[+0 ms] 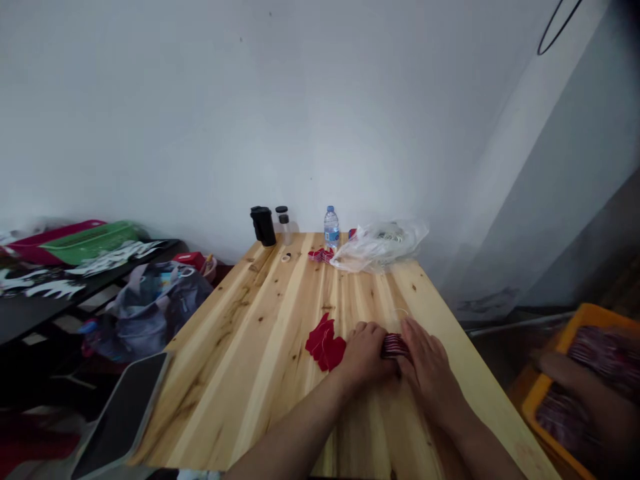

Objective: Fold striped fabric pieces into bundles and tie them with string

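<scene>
A striped stack (394,346) lies low over the near right part of the wooden desk (280,320), between the person's two hands. The left hand (367,348) has its grip closed about the stack's left end, fingers bent; the right hand (424,353) holds the other end in a flatter grip, fingers nearly straight and together. The hidden fingertips make it hard to tell how tightly either presses. Red pieces (325,344) lie loosely overlapped just beside the left hand. At the far edge stand a black cup (263,227), a clear jar (285,230) and a bottle (331,228), with a plastic bag (380,247) to the bottle's right. On the right, another person's hand (563,370), blurred, reaches over an orange crate (537,393) holding striped pieces (600,353).
</scene>
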The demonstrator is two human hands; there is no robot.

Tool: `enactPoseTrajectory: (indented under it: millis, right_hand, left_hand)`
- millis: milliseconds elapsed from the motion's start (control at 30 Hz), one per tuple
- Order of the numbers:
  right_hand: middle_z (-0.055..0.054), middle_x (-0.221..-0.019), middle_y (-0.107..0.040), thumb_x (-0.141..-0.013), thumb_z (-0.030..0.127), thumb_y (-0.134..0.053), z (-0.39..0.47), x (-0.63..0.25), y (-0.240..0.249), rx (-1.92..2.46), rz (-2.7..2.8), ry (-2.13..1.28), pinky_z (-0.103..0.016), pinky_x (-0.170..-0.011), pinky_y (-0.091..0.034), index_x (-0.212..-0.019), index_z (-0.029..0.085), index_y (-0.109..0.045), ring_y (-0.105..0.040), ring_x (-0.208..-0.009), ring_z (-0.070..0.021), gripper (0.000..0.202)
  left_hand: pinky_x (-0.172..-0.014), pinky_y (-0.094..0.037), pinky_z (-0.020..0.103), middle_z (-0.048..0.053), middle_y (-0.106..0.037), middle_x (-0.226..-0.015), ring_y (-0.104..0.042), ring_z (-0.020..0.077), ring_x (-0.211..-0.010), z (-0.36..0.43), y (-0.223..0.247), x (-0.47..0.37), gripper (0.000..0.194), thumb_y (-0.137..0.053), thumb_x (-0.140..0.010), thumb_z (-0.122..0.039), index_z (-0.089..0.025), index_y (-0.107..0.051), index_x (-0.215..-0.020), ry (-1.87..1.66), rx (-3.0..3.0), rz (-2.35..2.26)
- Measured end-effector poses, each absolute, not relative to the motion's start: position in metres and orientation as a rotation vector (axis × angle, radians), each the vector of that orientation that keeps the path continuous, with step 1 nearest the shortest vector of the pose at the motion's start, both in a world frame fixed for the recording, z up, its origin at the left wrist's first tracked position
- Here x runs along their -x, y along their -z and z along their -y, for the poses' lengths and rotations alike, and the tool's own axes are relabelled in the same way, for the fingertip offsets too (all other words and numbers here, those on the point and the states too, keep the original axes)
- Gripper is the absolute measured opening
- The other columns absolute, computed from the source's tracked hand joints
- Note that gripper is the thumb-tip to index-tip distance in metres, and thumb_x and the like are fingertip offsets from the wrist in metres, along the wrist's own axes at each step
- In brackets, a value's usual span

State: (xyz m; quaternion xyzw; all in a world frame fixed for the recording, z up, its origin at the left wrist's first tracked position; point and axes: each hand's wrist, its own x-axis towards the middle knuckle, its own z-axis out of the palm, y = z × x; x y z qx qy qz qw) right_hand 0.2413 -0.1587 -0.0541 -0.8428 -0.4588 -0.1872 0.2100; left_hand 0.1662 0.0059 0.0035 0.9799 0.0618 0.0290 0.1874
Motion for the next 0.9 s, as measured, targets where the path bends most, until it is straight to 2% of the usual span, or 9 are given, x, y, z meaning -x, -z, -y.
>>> enactPoseTrajectory:
  millis: [133, 300, 433, 567, 767, 900]
  right_hand:
    - [-0.016, -0.149, -0.044, -0.097, 0.043, -0.038, 0.156, -0.229, 0.051, 2.339, 1.332, 0.567, -0.058, -0.104, -0.036, -0.155, 0.023, -0.004, -0.044, -0.134, -0.0327, 0.07]
    - [-0.018, -0.151, -0.04, -0.098, 0.037, -0.039, 0.151, -0.227, 0.045, 2.276, 1.253, 0.574, -0.058, -0.107, -0.036, -0.155, 0.021, -0.005, -0.04, -0.137, -0.0323, 0.069]
    - [-0.016, -0.141, -0.052, -0.099, 0.028, -0.036, 0.146, -0.232, 0.051, 2.174, 1.299, 0.443, -0.048, -0.1, -0.049, -0.154, 0.023, -0.012, -0.053, -0.127, -0.0278, 0.06]
    - [-0.017, -0.14, -0.053, -0.097, 0.031, -0.041, 0.143, -0.235, 0.059, 2.14, 1.23, 0.411, -0.049, -0.097, -0.052, -0.151, 0.022, -0.022, -0.055, -0.125, -0.0297, 0.058]
    - [-0.013, -0.126, -0.063, -0.095, 0.034, -0.041, 0.146, -0.243, 0.073, 2.088, 1.221, 0.305, -0.046, -0.094, -0.054, -0.133, 0.02, -0.047, -0.063, -0.114, -0.0267, 0.04]
    - [-0.013, -0.116, -0.067, -0.093, 0.043, -0.043, 0.142, -0.245, 0.066, 2.104, 1.086, 0.208, -0.043, -0.09, -0.056, -0.12, 0.018, -0.054, -0.066, -0.106, -0.0264, 0.038]
  left_hand:
    - [-0.088, -0.044, 0.041, 0.009, -0.058, -0.114, -0.049, 0.0291, -0.107, -0.007, -0.002, -0.172, 0.039, -0.067, -0.075, -0.045, -0.021, -0.057, -0.104, -0.081, -2.754, -0.217]
    - [-0.087, -0.044, 0.04, 0.009, -0.06, -0.111, -0.05, 0.0282, -0.104, -0.007, -0.002, -0.173, 0.03, -0.062, -0.079, -0.042, -0.021, -0.057, -0.1, -0.111, -2.755, -0.183]
    - [-0.079, -0.046, 0.039, 0.01, -0.063, -0.101, -0.054, 0.0281, -0.095, -0.004, -0.002, -0.17, 0.022, -0.061, -0.077, -0.035, -0.02, -0.059, -0.094, -0.131, -2.763, -0.171]
    - [-0.075, -0.046, 0.038, 0.009, -0.065, -0.091, -0.056, 0.0263, -0.087, 0.001, -0.004, -0.165, 0.017, -0.058, -0.078, -0.03, -0.02, -0.06, -0.092, -0.141, -2.769, -0.137]
    - [-0.079, -0.044, 0.038, 0.007, -0.065, -0.099, -0.055, 0.0267, -0.092, 0.003, 0.007, -0.154, 0.037, -0.066, -0.072, -0.044, -0.021, -0.061, -0.101, -0.245, -2.699, -0.143]
    - [-0.08, -0.042, 0.036, 0.005, -0.065, -0.096, -0.054, 0.025, -0.093, 0.003, 0.022, -0.153, 0.034, -0.066, -0.072, -0.04, -0.022, -0.062, -0.1, -0.313, -2.634, -0.144]
